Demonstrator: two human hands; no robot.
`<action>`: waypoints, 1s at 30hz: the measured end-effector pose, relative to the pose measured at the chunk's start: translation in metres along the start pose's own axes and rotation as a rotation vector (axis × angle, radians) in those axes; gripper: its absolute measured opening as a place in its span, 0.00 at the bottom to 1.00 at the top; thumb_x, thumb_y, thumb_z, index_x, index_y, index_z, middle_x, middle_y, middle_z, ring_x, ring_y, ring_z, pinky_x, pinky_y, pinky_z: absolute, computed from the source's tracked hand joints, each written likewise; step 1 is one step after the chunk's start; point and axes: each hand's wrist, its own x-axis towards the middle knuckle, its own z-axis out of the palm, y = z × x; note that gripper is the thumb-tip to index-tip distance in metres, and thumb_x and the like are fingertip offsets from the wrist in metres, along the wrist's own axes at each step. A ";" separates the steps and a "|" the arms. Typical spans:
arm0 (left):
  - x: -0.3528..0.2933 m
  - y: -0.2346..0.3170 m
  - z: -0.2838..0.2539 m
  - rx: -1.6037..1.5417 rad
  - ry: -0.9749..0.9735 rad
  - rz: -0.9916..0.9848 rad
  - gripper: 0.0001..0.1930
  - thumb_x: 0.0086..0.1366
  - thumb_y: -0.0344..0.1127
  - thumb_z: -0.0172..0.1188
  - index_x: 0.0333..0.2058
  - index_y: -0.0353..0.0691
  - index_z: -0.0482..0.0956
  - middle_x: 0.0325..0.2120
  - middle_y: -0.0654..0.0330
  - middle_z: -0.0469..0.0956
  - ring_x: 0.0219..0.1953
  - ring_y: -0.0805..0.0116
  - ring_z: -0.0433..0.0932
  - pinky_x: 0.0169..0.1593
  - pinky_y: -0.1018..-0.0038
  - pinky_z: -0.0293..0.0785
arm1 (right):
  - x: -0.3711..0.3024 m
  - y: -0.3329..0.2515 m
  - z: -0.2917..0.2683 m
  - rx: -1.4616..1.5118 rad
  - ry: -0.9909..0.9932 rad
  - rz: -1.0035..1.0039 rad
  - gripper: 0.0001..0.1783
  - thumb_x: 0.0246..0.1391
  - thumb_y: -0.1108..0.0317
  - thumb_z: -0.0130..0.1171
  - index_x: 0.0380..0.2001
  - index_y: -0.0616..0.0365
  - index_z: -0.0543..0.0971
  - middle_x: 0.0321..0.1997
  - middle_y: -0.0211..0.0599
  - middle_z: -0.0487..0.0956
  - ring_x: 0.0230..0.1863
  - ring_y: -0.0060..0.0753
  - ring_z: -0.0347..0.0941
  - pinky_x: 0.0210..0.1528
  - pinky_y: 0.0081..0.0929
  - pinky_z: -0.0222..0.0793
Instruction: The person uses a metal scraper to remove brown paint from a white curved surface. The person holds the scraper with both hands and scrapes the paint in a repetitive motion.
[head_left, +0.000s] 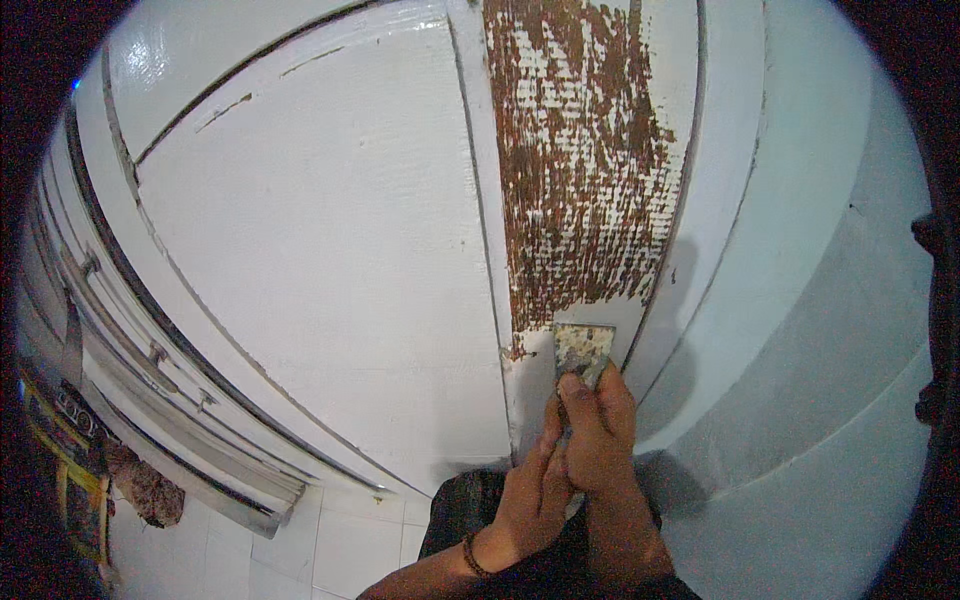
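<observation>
A putty knife (584,346), its flat blade caked with cream and grey paint scrapings, lies against a white-painted door stile just below a rough stripped patch (578,170) where brown shows through flecks of white. My right hand (604,435) is closed round the knife, thumb up near the blade. Pressed close beside it, my left hand (530,502), with a beaded bracelet at the wrist, grips the lower part of the tool; the handle is mostly hidden by both hands.
A broad white panel (330,240) with cracked edges fills the left of the door. Pale wall (830,370) stands on the right. White floor tiles (350,540) lie at the lower left, near a brown crumpled cloth-like thing (145,487) and a door with a long handle (120,320).
</observation>
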 end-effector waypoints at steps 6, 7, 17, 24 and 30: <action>0.003 0.004 -0.001 -0.055 0.059 0.084 0.27 0.81 0.43 0.40 0.70 0.33 0.56 0.26 0.44 0.77 0.25 0.47 0.79 0.33 0.59 0.75 | 0.002 -0.008 0.002 -0.026 -0.029 -0.047 0.08 0.71 0.67 0.49 0.46 0.59 0.71 0.23 0.30 0.74 0.16 0.22 0.66 0.18 0.24 0.67; 0.002 0.003 -0.001 -0.047 0.054 0.070 0.26 0.80 0.42 0.40 0.69 0.32 0.57 0.27 0.43 0.77 0.25 0.46 0.79 0.33 0.58 0.75 | 0.001 -0.006 0.002 -0.023 -0.021 -0.040 0.08 0.71 0.67 0.49 0.46 0.59 0.71 0.23 0.30 0.74 0.17 0.22 0.66 0.18 0.24 0.67; -0.005 0.002 -0.003 0.003 0.005 0.035 0.28 0.80 0.37 0.41 0.73 0.35 0.49 0.31 0.41 0.80 0.30 0.39 0.82 0.36 0.58 0.77 | -0.003 0.010 0.000 -0.056 0.019 -0.044 0.08 0.71 0.68 0.48 0.48 0.59 0.72 0.25 0.31 0.74 0.17 0.23 0.68 0.19 0.24 0.67; -0.003 0.001 -0.007 0.038 -0.012 0.099 0.33 0.80 0.38 0.40 0.76 0.39 0.40 0.37 0.34 0.80 0.36 0.34 0.83 0.38 0.56 0.77 | -0.004 0.006 -0.004 -0.177 0.034 0.114 0.09 0.70 0.66 0.52 0.46 0.59 0.74 0.33 0.30 0.78 0.31 0.23 0.74 0.33 0.27 0.73; 0.000 0.001 -0.008 0.031 -0.007 0.111 0.33 0.80 0.39 0.40 0.76 0.38 0.41 0.39 0.33 0.80 0.37 0.31 0.81 0.38 0.57 0.77 | 0.000 0.007 0.001 -0.058 0.036 -0.087 0.08 0.71 0.69 0.47 0.47 0.60 0.72 0.23 0.30 0.74 0.16 0.23 0.67 0.18 0.24 0.67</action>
